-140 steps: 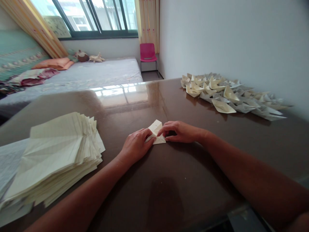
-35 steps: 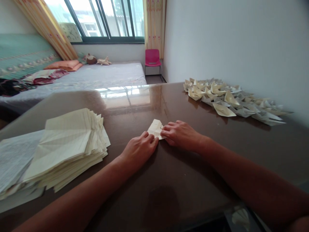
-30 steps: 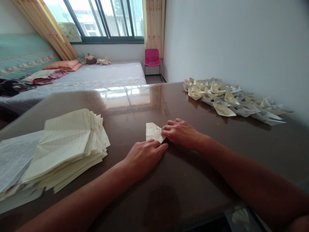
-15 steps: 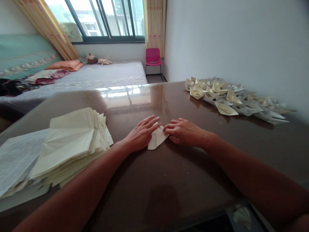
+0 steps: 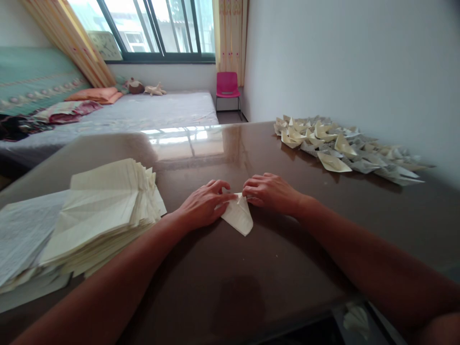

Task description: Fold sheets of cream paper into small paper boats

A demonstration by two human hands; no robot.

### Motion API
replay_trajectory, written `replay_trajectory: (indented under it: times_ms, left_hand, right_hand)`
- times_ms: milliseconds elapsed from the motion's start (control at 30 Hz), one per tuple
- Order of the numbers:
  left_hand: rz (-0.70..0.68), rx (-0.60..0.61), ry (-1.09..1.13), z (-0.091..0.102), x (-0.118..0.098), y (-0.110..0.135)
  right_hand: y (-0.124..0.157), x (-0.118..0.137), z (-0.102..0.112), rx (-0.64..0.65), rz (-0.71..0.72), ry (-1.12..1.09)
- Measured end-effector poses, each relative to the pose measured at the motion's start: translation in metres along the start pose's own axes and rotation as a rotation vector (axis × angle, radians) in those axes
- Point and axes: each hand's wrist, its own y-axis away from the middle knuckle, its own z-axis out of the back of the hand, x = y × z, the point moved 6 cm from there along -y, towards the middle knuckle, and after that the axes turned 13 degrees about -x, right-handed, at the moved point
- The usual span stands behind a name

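A small folded sheet of cream paper (image 5: 240, 218) lies on the brown table (image 5: 230, 278) between my hands, a rounded corner pointing toward me. My left hand (image 5: 206, 203) grips its left side, the thumb and fingers bent at the upper edge. At the upper right corner, my right hand (image 5: 268, 189) pinches the paper with curled fingers. Part of the paper's far edge is hidden by the fingertips.
To the left sits a thick stack of yellowed paper (image 5: 97, 206), beside greyish printed sheets (image 5: 28, 235). Many folded paper boats (image 5: 334, 165) crowd the far right by the wall. Beyond the table are a bed (image 5: 172, 108) and a pink chair (image 5: 227, 85).
The paper has turned, and more of it shows, with its corner nearer to me. My left hand has gone from lying flat with fingers stretched to bent fingers gripping the paper.
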Motion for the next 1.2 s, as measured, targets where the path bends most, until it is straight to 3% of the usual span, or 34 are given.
replay_trajectory:
  times_ms: [167, 367, 567, 800, 967, 1200]
  left_hand:
    - [0.028, 0.014, -0.073, 0.0, -0.007, 0.005]
    - [0.182, 0.056, -0.222, -0.004, -0.018, 0.008]
    - [0.249, 0.144, -0.18, -0.003, -0.029, 0.01]
    - [0.156, 0.231, -0.143, 0.005, -0.031, 0.011]
    - [-0.025, 0.288, -0.149, 0.015, -0.033, 0.01]
    - [-0.098, 0.345, -0.191, 0.008, -0.043, 0.012]
  right_hand:
    - [-0.001, -0.003, -0.004, 0.003, -0.068, -0.035]
    - [0.002, -0.002, 0.003, 0.056, -0.084, -0.252]
    - [0.008, 0.005, 0.008, 0.138, 0.003, -0.387]
    - [0.013, 0.017, 0.008, 0.177, 0.141, -0.336]
    - [0.013, 0.02, 0.011, 0.166, 0.143, -0.343]
    - [0.012, 0.024, 0.011, 0.147, 0.145, -0.285]
